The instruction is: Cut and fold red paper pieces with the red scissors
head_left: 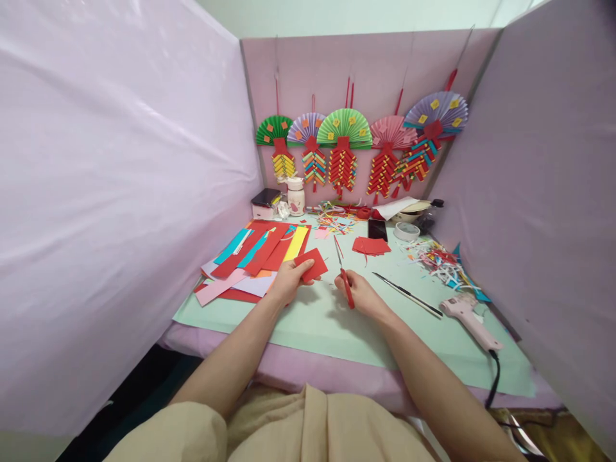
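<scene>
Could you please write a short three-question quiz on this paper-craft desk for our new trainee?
1. True or false: the left hand holds a red paper rectangle.
2. What does the right hand grip: A red-handled scissors, B pink plastic glue gun, C black phone?
3. How many folded paper fan decorations hang on the back wall?

Key: 1 true. 2 A. 3 five.

Left hand (287, 281) holds red paper (312, 264); right hand (360, 296) holds scissors (342, 273).
</scene>
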The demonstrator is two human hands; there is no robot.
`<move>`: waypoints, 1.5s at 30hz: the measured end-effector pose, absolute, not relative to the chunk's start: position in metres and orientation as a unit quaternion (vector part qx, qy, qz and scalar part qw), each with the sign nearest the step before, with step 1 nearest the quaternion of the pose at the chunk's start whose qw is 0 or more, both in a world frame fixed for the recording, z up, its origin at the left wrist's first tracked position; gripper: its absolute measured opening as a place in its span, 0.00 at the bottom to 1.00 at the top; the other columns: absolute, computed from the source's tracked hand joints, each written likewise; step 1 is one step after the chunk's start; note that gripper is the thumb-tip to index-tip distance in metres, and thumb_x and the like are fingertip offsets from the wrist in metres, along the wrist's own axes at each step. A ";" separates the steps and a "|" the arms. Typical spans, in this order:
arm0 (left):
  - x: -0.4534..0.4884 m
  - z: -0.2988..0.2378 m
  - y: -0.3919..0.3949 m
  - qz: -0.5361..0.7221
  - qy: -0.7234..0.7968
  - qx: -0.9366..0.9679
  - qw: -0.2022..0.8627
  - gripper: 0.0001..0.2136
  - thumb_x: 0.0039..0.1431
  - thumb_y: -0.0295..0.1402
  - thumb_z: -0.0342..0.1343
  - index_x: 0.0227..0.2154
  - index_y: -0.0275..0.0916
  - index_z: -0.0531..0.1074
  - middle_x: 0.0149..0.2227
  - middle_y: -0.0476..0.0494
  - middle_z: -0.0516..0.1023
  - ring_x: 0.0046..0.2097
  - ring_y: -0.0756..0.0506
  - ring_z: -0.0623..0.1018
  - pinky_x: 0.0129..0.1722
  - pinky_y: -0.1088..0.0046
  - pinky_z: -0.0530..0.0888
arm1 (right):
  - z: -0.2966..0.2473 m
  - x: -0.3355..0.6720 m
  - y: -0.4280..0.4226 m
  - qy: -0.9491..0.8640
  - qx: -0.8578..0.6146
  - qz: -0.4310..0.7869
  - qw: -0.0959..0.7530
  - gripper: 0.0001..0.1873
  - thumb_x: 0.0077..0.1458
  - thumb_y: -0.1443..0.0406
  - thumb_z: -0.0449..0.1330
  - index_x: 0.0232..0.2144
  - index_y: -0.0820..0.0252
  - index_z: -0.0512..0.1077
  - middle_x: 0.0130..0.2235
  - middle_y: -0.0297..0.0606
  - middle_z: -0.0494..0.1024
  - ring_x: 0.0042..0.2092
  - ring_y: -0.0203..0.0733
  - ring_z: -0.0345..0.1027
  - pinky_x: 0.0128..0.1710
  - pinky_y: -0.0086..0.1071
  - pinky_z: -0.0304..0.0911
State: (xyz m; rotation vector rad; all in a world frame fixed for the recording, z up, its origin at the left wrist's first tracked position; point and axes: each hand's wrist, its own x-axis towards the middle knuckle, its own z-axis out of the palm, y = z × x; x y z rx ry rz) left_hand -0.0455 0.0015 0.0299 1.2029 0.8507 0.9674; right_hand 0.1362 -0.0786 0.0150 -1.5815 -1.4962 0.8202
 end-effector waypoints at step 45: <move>-0.039 0.022 -0.007 0.308 0.313 0.509 0.740 0.16 0.50 0.39 0.64 0.38 0.31 0.76 0.34 0.35 0.80 0.29 0.47 0.79 0.23 0.79 0.74 | 0.019 0.139 -0.081 -0.620 -0.724 -0.100 0.285 0.17 0.57 0.55 0.55 0.44 0.60 0.68 0.44 0.46 0.73 0.46 0.49 0.65 0.40 0.36 0.50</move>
